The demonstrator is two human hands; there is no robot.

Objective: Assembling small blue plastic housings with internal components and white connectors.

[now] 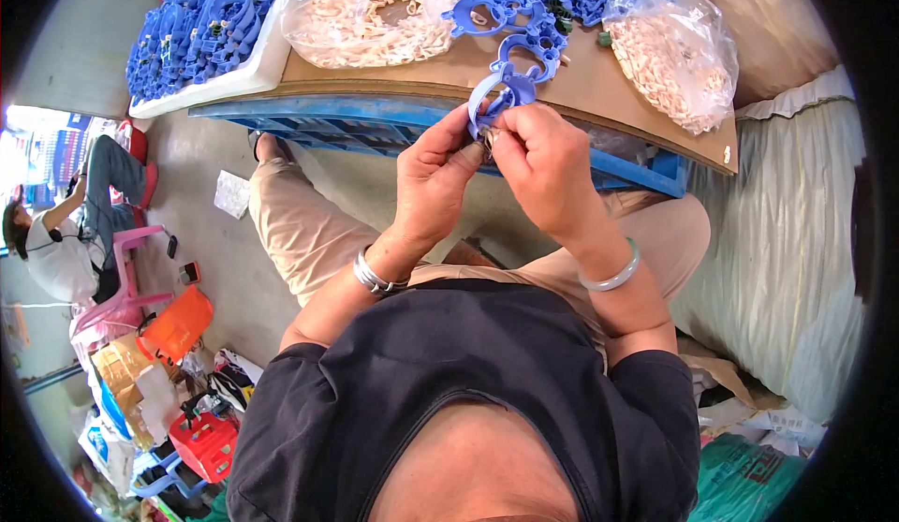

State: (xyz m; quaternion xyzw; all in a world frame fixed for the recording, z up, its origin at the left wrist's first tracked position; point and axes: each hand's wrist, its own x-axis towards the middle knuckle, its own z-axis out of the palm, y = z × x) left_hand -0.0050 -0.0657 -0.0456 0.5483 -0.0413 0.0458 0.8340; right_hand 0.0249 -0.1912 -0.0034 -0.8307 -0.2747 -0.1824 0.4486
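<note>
Both hands meet in front of the table's near edge, around a blue plastic ring-shaped part. My left hand is closed, pinching the lower left side of the part between thumb and fingers. My right hand is closed too, its thumb and index fingertip pressed together at the lower edge of the same part. Whatever small thing lies between the right fingertips is hidden. Just beyond, more blue ring-shaped parts lie on the cardboard tabletop.
A white tray heaped with blue parts stands at the far left. Two clear bags hold small pale pieces. Under the cardboard is a blue crate. Large sacks stand right. Another person sits at left near a red basket.
</note>
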